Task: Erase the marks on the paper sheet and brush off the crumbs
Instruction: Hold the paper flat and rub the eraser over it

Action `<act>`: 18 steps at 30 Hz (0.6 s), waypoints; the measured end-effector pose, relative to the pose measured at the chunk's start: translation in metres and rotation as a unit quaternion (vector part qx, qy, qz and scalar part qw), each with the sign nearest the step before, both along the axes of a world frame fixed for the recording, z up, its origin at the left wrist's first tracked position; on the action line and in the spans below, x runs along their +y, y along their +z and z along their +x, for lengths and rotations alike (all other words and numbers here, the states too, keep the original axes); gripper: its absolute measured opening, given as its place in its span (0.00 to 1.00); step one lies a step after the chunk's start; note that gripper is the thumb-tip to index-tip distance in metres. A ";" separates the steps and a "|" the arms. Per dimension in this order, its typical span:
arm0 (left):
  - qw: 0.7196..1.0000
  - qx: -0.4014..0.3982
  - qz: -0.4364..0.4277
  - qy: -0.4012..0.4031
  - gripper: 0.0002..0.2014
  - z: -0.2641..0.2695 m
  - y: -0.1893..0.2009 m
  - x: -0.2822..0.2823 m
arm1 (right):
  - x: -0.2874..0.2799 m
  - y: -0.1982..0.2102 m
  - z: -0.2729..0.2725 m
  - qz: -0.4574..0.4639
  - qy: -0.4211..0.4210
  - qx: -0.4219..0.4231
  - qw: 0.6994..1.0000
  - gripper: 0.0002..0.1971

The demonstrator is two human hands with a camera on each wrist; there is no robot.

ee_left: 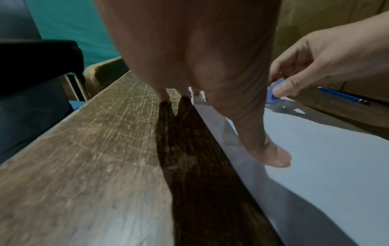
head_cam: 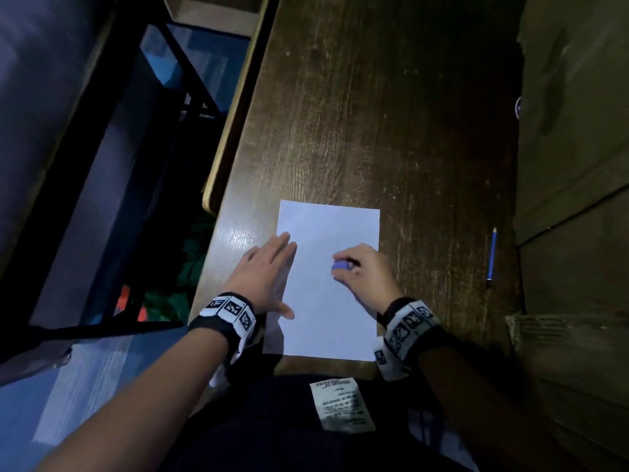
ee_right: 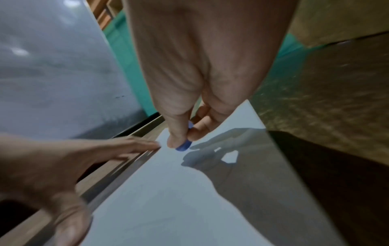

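Erasing looks under way: right hand (head_cam: 360, 270) pinches the blue eraser (head_cam: 341, 266) at mid-sheet, left hand (head_cam: 269, 270) lies flat, fingers straight, on the paper sheet's (head_cam: 326, 321) left edge. Sheet sits on the desk (head_cam: 391, 131). Marks and crumbs are too faint to confirm, so brushing likely remains.

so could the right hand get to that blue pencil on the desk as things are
Probably yes, but not freely. The pencil lies on bare desk to the right of the paper sheet with nothing between. But the right hand is pinching the eraser, so it would need to put that down first.
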State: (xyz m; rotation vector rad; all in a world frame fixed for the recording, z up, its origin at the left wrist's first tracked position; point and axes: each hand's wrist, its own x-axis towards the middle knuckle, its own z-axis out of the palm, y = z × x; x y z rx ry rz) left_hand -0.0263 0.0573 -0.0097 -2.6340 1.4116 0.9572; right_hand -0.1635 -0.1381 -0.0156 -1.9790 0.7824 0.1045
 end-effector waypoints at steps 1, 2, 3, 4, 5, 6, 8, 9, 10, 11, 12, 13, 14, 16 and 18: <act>1.000 -0.007 0.003 -0.002 0.70 0.000 0.000 -0.001 | 0.008 -0.002 0.004 0.000 0.023 -0.001 1.000 0.11; 1.000 -0.013 0.006 -0.003 0.71 -0.001 -0.001 -0.001 | 0.013 -0.005 0.010 0.001 0.034 -0.007 0.999 0.10; 1.000 -0.019 0.010 -0.005 0.72 0.000 -0.001 -0.002 | 0.016 -0.006 0.018 -0.006 0.041 -0.017 0.999 0.10; 1.000 -0.023 0.015 -0.010 0.72 0.000 -0.002 -0.002 | 0.018 -0.007 0.027 -0.021 0.048 -0.026 0.998 0.09; 0.999 -0.023 0.022 -0.016 0.73 0.001 -0.003 -0.002 | 0.020 -0.009 0.037 -0.036 0.053 -0.032 0.997 0.09; 0.999 -0.023 0.028 -0.022 0.73 0.001 -0.004 -0.003 | 0.021 -0.009 0.047 -0.051 0.056 -0.031 0.997 0.08; 0.999 -0.024 0.039 -0.027 0.75 0.002 -0.004 -0.006 | 0.023 -0.010 0.059 -0.079 0.058 -0.011 0.995 0.09; 0.998 -0.023 0.044 -0.029 0.75 0.002 -0.003 -0.007 | 0.024 -0.010 0.060 -0.088 0.057 -0.004 0.994 0.10; 0.998 -0.022 0.046 -0.030 0.76 0.002 -0.003 -0.008 | 0.028 -0.009 0.056 -0.094 0.057 0.000 0.994 0.09; 0.998 -0.022 0.046 -0.029 0.77 0.003 -0.003 -0.009 | 0.032 -0.007 0.048 -0.098 0.065 0.004 0.993 0.09; 0.998 -0.024 0.044 -0.028 0.77 0.003 -0.003 -0.009 | 0.038 -0.004 0.039 -0.103 0.087 0.009 0.991 0.09; 0.998 -0.027 0.044 -0.030 0.77 0.003 -0.003 -0.010 | 0.043 0.000 0.029 -0.106 0.122 0.014 0.987 0.09; 0.998 -0.033 0.045 -0.034 0.78 0.003 -0.003 -0.010 | 0.048 0.002 0.022 -0.109 0.164 0.015 0.980 0.09; 0.997 -0.043 0.049 -0.047 0.78 0.004 -0.004 -0.010 | 0.050 0.004 0.021 -0.113 0.230 0.010 0.967 0.09; 0.996 -0.054 0.049 -0.057 0.78 0.006 -0.005 -0.012 | 0.040 0.004 0.036 -0.128 0.225 -0.016 0.966 0.07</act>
